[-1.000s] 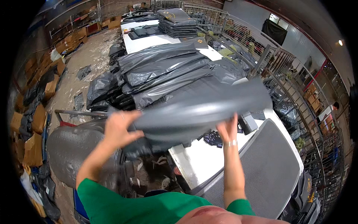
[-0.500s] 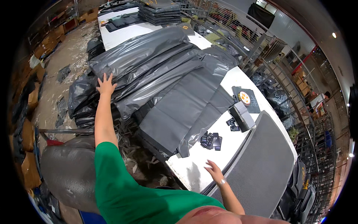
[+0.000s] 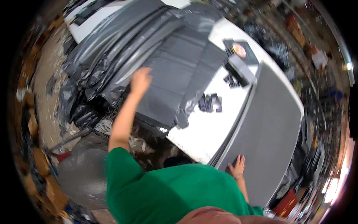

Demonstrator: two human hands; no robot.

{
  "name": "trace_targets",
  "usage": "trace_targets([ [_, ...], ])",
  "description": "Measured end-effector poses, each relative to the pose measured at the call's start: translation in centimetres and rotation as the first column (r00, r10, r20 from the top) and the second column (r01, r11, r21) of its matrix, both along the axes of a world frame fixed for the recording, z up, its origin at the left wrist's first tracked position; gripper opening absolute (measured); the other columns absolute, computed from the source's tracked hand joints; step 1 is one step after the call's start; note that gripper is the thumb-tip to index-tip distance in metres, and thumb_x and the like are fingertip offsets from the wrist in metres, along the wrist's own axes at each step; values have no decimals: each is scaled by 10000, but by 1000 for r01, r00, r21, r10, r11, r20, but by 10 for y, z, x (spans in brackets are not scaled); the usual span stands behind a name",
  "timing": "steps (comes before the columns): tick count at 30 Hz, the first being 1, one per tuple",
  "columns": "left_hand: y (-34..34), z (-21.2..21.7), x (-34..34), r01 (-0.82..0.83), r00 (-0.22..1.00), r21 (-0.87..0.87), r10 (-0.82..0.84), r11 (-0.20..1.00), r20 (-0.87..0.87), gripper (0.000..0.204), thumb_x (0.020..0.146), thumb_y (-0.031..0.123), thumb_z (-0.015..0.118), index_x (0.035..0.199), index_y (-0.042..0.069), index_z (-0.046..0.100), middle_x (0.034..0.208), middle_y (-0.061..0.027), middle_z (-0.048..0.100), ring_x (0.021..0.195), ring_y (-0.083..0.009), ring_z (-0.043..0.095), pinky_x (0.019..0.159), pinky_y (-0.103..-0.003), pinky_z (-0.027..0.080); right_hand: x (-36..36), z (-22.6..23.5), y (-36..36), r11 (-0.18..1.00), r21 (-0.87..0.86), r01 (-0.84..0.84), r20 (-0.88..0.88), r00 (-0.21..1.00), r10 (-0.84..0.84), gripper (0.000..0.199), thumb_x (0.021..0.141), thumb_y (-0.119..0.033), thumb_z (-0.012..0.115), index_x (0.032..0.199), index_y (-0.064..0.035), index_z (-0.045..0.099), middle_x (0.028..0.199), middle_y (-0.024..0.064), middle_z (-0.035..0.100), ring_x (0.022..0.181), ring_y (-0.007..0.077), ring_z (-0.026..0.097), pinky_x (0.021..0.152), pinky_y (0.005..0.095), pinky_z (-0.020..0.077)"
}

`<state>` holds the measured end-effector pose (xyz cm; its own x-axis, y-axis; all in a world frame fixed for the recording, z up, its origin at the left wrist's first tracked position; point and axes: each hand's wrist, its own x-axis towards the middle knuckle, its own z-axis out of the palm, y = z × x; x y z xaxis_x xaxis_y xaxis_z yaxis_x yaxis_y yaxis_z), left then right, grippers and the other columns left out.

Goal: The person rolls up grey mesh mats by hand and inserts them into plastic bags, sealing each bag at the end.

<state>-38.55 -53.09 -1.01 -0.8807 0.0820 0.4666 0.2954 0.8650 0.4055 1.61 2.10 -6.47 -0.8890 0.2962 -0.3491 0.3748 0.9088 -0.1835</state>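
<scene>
The fingers of the left hand (image 3: 140,79) look loosely spread and blurred, reaching onto the flat grey plastic bag (image 3: 179,74) at the near end of the stack — touching it or just above it, not gripping. The right hand (image 3: 237,166) lies flat, fingers together, on the grey sheet (image 3: 272,123) covering the white table (image 3: 201,130). The bag lies spread over the heap of dark bags (image 3: 112,44), so laying it out seems done; smoothing or squaring it is probably what remains.
</scene>
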Motion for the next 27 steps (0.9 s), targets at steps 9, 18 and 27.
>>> trace_targets([
  [9, 296, -90, 51, 494, 857, -239, -422, 836, 295, 677, 704, 330, 740, 1246, 5, 499, 1303, -137, 510, 1244, -264, 440, 1032, -427, 335, -8, 24, -19, 991, 17, 133, 18, 991, -133, 837, 789, -403, 668, 1442, -90, 249, 1528, 148, 134, 1409, 313, 125, 1103, 522, 180],
  [18, 258, -108, 54, 451, 845, -361, -261, 816, 467, 630, 729, 346, 723, 1252, 54, 530, 1349, -82, 491, 1338, -210, 331, 1098, -505, 198, 168, 16, -19, 791, -473, 388, -372, 726, -579, 558, 843, -86, 617, 1350, -10, 396, 1450, 180, 303, 1276, 321, 402, 1033, 384, 377],
  [27, 296, -73, 87, 211, 946, -154, -161, 965, 283, 200, 864, 222, 527, 869, 151, 714, 860, -65, 688, 802, -265, 641, 1020, -478, 310, 272, 6, 21, 697, -536, 476, -409, 576, -708, 452, 853, -55, 604, 1285, -20, 477, 1397, 164, 380, 1107, 286, 562, 938, 360, 464],
])
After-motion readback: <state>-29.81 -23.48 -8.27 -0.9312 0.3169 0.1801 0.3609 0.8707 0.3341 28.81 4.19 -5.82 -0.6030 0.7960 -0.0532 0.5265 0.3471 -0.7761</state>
